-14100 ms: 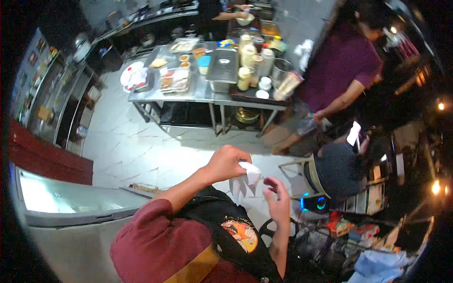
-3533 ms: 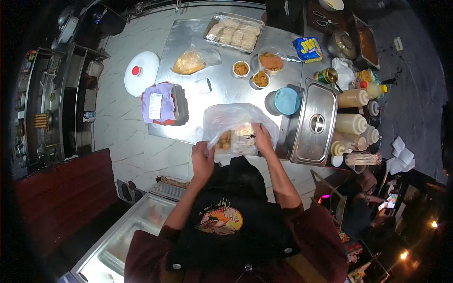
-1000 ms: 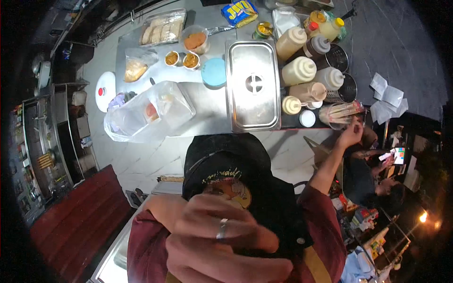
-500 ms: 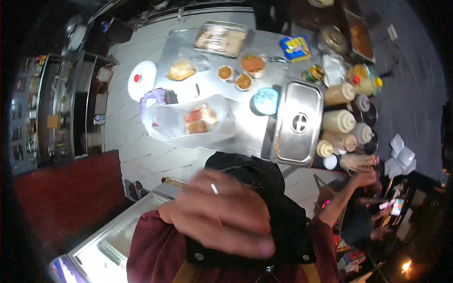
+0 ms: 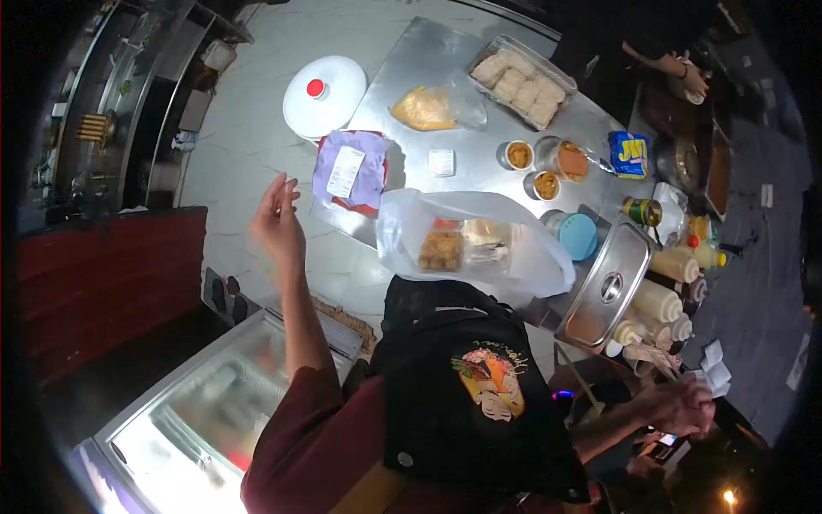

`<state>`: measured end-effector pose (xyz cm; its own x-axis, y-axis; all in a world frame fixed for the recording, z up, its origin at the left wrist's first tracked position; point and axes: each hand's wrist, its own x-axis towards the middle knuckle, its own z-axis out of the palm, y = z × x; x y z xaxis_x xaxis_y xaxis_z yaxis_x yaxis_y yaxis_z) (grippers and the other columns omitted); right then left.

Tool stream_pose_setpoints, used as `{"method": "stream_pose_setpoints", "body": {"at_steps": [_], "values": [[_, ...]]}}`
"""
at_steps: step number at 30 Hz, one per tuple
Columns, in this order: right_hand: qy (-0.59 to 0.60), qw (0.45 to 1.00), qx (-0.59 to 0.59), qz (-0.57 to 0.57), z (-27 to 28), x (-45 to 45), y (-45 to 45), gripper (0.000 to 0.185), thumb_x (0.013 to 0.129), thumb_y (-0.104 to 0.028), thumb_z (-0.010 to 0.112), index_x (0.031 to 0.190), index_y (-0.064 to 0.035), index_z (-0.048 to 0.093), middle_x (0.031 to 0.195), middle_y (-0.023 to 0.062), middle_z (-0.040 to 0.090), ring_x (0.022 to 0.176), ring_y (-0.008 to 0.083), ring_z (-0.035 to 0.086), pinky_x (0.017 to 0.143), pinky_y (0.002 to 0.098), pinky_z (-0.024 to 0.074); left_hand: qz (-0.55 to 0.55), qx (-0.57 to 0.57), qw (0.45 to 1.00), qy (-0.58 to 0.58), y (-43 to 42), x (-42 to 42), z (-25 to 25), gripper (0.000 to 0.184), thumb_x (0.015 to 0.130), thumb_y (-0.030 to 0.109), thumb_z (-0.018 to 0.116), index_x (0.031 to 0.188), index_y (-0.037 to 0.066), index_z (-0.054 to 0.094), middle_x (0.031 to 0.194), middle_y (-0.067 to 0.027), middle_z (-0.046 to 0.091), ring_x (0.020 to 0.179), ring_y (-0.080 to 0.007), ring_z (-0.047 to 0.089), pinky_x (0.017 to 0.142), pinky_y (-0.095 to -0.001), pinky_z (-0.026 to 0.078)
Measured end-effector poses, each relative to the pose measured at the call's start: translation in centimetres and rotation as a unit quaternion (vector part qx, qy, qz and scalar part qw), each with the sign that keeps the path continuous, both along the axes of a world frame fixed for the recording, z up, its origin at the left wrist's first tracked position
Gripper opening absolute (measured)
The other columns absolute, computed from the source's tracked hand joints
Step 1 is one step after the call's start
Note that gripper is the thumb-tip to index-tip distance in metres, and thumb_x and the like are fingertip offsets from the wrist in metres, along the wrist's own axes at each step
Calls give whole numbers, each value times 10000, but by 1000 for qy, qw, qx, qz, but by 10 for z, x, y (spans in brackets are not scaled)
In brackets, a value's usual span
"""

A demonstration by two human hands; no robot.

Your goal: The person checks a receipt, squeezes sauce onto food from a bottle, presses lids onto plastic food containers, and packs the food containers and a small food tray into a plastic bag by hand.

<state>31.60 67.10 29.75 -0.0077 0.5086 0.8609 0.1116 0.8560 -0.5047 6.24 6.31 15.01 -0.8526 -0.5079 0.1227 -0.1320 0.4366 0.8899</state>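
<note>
My left hand (image 5: 278, 224) is raised over the floor left of the steel table, fingers loosely apart and holding nothing. At the lower right, my right hand (image 5: 682, 406) is closed beside the cup of wrapped sticks (image 5: 652, 361); what its fingers hold is too dim to make out. An open plastic bag (image 5: 392, 230) lies on the table's near edge, with a clear container of browned food pieces (image 5: 440, 251) and a wrapped pale item (image 5: 486, 236) inside. Left of it, a printed slip (image 5: 345, 171) rests on a purple cloth (image 5: 373, 152).
The steel table (image 5: 402, 64) also bears a tray of pale portions (image 5: 524, 88), small cups (image 5: 519, 155), a blue-lidded tub (image 5: 577, 236) and a lidded steel pan (image 5: 610, 287). Squeeze bottles (image 5: 657, 301) stand right. Another person's hand (image 5: 694, 83) is at the upper right. A lit freezer (image 5: 193, 428) is lower left.
My left hand has swung from in front of my chest out to the left, beside the table. My right hand remains near the wrapped sticks. The view has turned, and the bag's contents show more clearly.
</note>
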Motion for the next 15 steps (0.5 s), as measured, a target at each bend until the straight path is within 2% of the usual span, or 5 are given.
{"method": "stream_pose_setpoints", "body": {"at_steps": [3,6,10,13,15], "values": [[-129,933,-19,336,26,-68,-121,277,917,-223,689,784,-74,496,676,44,448,592,208,450,562,362,371,-15,-7,999,-32,-18,-7,-34,319,1031,89,588,1338,14,636,1095,-94,772,944,-152,723,744,-289,550],[-324,711,-62,621,15,-142,-232,317,883,-183,734,727,-67,482,645,46,448,551,215,438,538,358,353,-55,-72,996,-27,-27,-20,-84,311,1017,71,578,1311,-15,630,1159,-159,746,1001,-239,730,752,-337,564],[-434,584,-212,652,-41,-188,-282,382,920,-187,715,674,-47,459,618,42,429,529,212,412,512,346,322,-58,-91,993,-57,-15,-34,-88,231,1009,112,618,1176,-32,688,1117,-174,728,989,-290,699,808,-390,545],[-424,609,-181,645,-40,-194,-289,407,958,-201,667,662,-29,446,609,49,426,529,185,411,517,341,316,-60,-90,994,-34,-17,-38,-98,238,1008,150,637,1142,-38,695,1096,-182,707,990,-311,673,837,-410,529],[-360,615,-274,646,-40,-200,-296,420,976,-210,658,675,-16,437,621,53,432,549,165,417,533,324,316,-62,-84,994,-25,-19,-38,-100,277,1019,192,636,1151,-46,688,1101,-192,688,1015,-311,657,871,-410,519]]}}
